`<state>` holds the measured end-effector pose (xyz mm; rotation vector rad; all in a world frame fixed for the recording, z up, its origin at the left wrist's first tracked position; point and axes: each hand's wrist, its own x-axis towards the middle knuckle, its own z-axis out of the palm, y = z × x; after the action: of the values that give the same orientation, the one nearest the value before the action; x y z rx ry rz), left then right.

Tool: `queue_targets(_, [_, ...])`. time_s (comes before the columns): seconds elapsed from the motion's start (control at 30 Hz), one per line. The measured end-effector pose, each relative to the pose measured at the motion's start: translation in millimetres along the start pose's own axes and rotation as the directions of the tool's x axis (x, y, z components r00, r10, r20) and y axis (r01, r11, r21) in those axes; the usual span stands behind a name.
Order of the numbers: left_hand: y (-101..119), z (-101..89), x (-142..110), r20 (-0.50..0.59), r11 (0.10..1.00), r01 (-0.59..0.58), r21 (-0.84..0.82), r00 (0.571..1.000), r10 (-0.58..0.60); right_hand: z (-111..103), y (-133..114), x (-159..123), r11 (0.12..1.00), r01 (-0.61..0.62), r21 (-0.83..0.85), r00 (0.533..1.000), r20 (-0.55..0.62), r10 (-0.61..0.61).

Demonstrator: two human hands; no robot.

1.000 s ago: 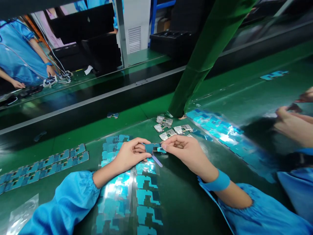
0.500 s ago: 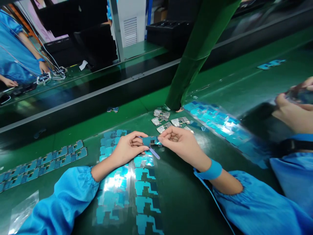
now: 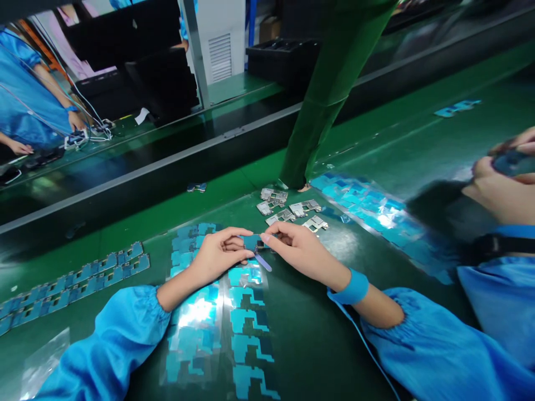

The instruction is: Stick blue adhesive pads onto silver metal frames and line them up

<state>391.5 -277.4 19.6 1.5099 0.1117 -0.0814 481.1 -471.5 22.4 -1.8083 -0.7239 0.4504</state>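
Between my two hands is a small circuit board (image 3: 251,242) with a blue face and a dark square on it. My left hand (image 3: 221,247) pinches its left end between thumb and fingers. At the other end, my right hand (image 3: 290,240) presses thumb and forefinger against the board's right edge. A thin lilac strip (image 3: 263,262) sticks out below the board near my left fingertips; how it is held is hidden. Beneath the hands lie clear sheets of blue cut-out film stickers (image 3: 244,321). Just beyond my right hand lie several silvery circuit boards (image 3: 301,208).
Two rows of blue-faced boards (image 3: 79,277) lie at left, above a clear plastic bag (image 3: 48,356). Another sticker sheet (image 3: 371,209) lies at right, beside a co-worker's hands (image 3: 501,181). A green-wrapped post (image 3: 315,106) rises behind the silvery boards. A black rail (image 3: 167,167) crosses behind.
My right hand has shifted slightly left, and its fingertips now lie over the board's right end. A bright bit of film at those fingertips no longer shows. My left hand stays in place.
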Motion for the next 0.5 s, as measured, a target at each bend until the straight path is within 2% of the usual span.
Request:
queue_targets(0.13, [-3.1,0.6,0.3,-0.018,1.000,0.005,-0.011,1.000,-0.005,2.6,-0.9,0.7,0.999,0.003,0.053,0.999,-0.032,-0.002])
queue_targets(0.23, [-3.0,1.2,0.6,-0.076,1.000,0.013,-0.014,0.997,-0.014,4.8,-3.8,1.2,0.982,-0.025,0.188,1.000,0.016,0.023])
queue_targets(0.3, [0.4,1.4,-0.2,-0.114,1.000,0.018,-0.006,0.993,-0.019,6.3,-5.3,2.3,0.965,-0.045,0.258,0.998,0.052,0.033])
queue_targets(0.5, [16.7,-0.7,-3.0,-0.162,0.992,0.060,0.110,0.986,-0.041,10.5,-1.9,10.5,0.921,-0.022,0.390,0.998,0.059,-0.001])
